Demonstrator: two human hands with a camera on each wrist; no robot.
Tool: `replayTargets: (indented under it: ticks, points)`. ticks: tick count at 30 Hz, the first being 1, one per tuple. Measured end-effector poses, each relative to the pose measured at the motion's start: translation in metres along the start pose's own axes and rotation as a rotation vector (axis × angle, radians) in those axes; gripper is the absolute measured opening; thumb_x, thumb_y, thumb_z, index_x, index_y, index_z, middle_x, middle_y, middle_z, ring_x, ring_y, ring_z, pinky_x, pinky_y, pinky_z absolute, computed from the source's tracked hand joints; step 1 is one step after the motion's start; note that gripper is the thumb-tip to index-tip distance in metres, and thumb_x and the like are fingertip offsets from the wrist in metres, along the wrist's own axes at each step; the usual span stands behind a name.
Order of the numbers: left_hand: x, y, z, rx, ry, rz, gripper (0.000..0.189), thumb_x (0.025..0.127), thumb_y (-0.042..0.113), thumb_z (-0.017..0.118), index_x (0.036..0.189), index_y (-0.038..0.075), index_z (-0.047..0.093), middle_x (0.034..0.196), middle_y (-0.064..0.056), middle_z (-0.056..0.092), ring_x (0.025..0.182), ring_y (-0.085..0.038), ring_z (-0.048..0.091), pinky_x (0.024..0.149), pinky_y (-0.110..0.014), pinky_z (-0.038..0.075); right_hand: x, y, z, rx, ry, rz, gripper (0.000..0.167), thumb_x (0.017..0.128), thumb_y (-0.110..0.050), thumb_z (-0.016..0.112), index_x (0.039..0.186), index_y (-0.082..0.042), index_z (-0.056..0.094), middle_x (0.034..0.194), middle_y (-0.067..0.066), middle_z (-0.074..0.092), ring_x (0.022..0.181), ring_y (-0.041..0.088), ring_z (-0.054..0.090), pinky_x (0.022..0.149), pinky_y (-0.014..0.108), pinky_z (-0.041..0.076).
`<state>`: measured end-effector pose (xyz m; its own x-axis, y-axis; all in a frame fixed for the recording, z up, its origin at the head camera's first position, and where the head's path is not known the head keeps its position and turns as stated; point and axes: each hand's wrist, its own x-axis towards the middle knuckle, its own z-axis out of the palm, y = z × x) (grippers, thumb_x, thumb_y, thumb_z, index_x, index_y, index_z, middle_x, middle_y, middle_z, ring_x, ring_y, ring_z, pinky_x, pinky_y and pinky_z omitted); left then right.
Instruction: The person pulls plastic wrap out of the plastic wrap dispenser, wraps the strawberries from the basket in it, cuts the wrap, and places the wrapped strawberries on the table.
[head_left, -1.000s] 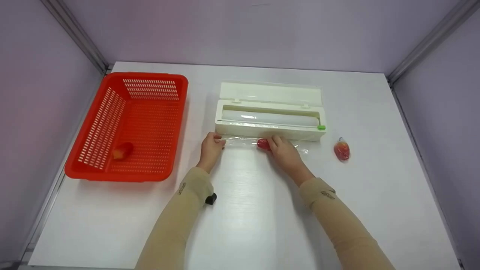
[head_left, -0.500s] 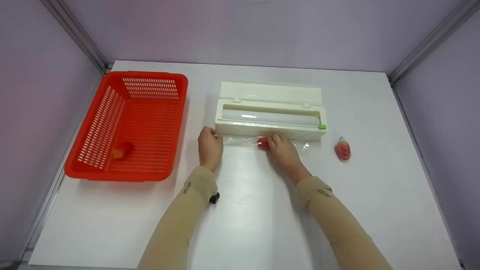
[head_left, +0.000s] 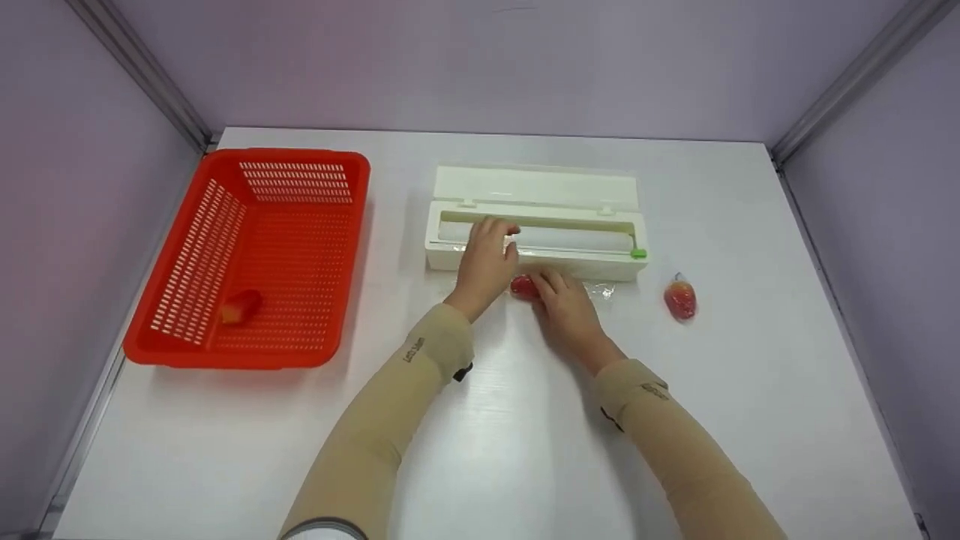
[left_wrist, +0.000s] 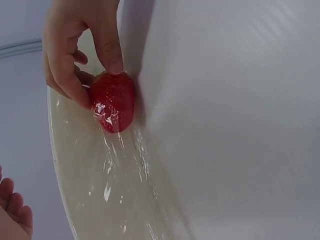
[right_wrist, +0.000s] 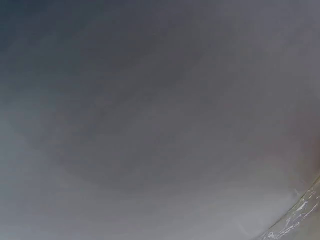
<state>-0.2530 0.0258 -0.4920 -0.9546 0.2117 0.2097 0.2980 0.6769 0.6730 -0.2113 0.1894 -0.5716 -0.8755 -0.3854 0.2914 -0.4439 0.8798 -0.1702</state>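
A small red fruit (left_wrist: pixel 114 102), with clear cling film (left_wrist: pixel 127 170) over it, lies against the front of a white cling film dispenser (head_left: pixel 532 262). My right hand (head_left: pixel 570 311) pinches the fruit between thumb and fingers, as the left wrist view shows plainly. My left hand (head_left: pixel 487 266) hovers over the dispenser's left half, in front of its film roll (head_left: pixel 577 238); its fingers are loosely bent and hold nothing. The dispenser's lid (head_left: pixel 536 186) lies folded back. In the right wrist view only blurred table and a strip of film (right_wrist: pixel 295 217) appear.
A red plastic basket (head_left: pixel 341 255) stands on the left of the white table (head_left: pixel 517 450), with a red and orange piece (head_left: pixel 241 307) inside. To the right of the dispenser lies a red-yellow fruit (head_left: pixel 681 298) with a shiny surface. Walls enclose the table's back and sides.
My left hand has left the film's left end, moving right and up over the dispenser. My right hand keeps its hold on the red fruit in the same place.
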Motion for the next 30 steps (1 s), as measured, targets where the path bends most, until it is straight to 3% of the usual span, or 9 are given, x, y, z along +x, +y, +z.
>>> replayTargets:
  ticks: [5,10,12,17,19,21,25,28,30]
  points:
    - [0.01,0.001,0.014,0.198,-0.214,0.099,0.036,0.096,0.021,0.048,0.131,0.016,0.048,0.144,0.0,0.04,0.138,-0.019,0.031,0.115,-0.035,0.024,-0.002,0.001,0.003,0.105,0.018,-0.015,0.046,0.089,-0.006,0.057,0.134,-0.009,0.046,0.13,0.009,0.051,0.119,0.027,0.051,0.101,0.042,0.042]
    - [0.011,-0.011,0.021,0.345,-0.302,0.087,0.044,0.098,0.031,0.041,0.141,0.023,0.037,0.154,0.003,0.024,0.144,-0.019,0.016,0.117,-0.046,0.014,-0.003,0.006,0.0,0.204,0.052,-0.065,0.045,0.088,-0.001,0.056,0.132,-0.008,0.047,0.131,0.01,0.052,0.119,0.028,0.052,0.101,0.043,0.042]
    - [0.01,-0.017,0.022,0.384,-0.312,0.086,0.045,0.098,0.032,0.04,0.143,0.024,0.035,0.154,0.003,0.022,0.144,-0.019,0.015,0.117,-0.046,0.013,-0.005,0.01,-0.004,0.228,0.082,-0.044,0.043,0.087,0.0,0.057,0.129,-0.006,0.05,0.13,0.012,0.053,0.119,0.029,0.052,0.101,0.043,0.042]
    - [0.009,-0.023,0.025,0.416,-0.314,0.096,0.045,0.099,0.031,0.039,0.143,0.024,0.035,0.154,0.002,0.023,0.143,-0.02,0.018,0.117,-0.043,0.014,-0.015,0.033,-0.02,0.272,0.329,0.164,0.036,0.081,-0.003,0.064,0.115,-0.001,0.052,0.118,0.02,0.049,0.114,0.034,0.047,0.101,0.043,0.038]
    - [0.01,-0.023,0.026,0.424,-0.315,0.096,0.045,0.099,0.03,0.039,0.143,0.024,0.034,0.154,0.002,0.024,0.143,-0.019,0.018,0.117,-0.042,0.015,-0.017,0.046,-0.027,0.315,0.424,0.3,0.043,0.081,-0.011,0.068,0.117,-0.002,0.046,0.118,0.021,0.041,0.115,0.034,0.039,0.103,0.044,0.033]
    - [0.011,-0.022,0.027,0.429,-0.316,0.095,0.046,0.098,0.03,0.04,0.144,0.024,0.033,0.153,0.002,0.024,0.143,-0.019,0.018,0.117,-0.042,0.015,-0.016,0.061,-0.033,0.398,0.455,0.451,0.06,0.08,-0.02,0.071,0.127,-0.005,0.036,0.126,0.021,0.032,0.122,0.033,0.03,0.107,0.043,0.027]
    - [0.012,-0.019,0.029,0.419,-0.322,0.093,0.049,0.097,0.031,0.043,0.144,0.023,0.031,0.154,0.002,0.023,0.143,-0.019,0.017,0.117,-0.042,0.015,-0.011,0.088,-0.045,0.638,0.279,0.727,0.102,0.076,-0.034,0.074,0.146,-0.019,0.002,0.148,0.015,0.011,0.139,0.028,0.014,0.116,0.039,0.016]
    - [0.011,-0.018,0.031,0.406,-0.33,0.098,0.051,0.097,0.033,0.044,0.145,0.023,0.03,0.154,0.002,0.023,0.144,-0.019,0.016,0.117,-0.042,0.014,-0.008,0.101,-0.048,0.791,0.074,0.831,0.116,0.076,-0.036,0.073,0.144,-0.028,-0.021,0.155,0.012,0.001,0.143,0.028,0.009,0.118,0.039,0.013]
    - [0.01,-0.018,0.032,0.399,-0.341,0.102,0.052,0.096,0.034,0.044,0.145,0.023,0.03,0.154,0.003,0.022,0.144,-0.019,0.015,0.117,-0.042,0.013,-0.007,0.106,-0.048,0.834,-0.032,0.872,0.117,0.078,-0.037,0.072,0.142,-0.027,-0.026,0.156,0.015,0.002,0.144,0.03,0.01,0.118,0.041,0.013]
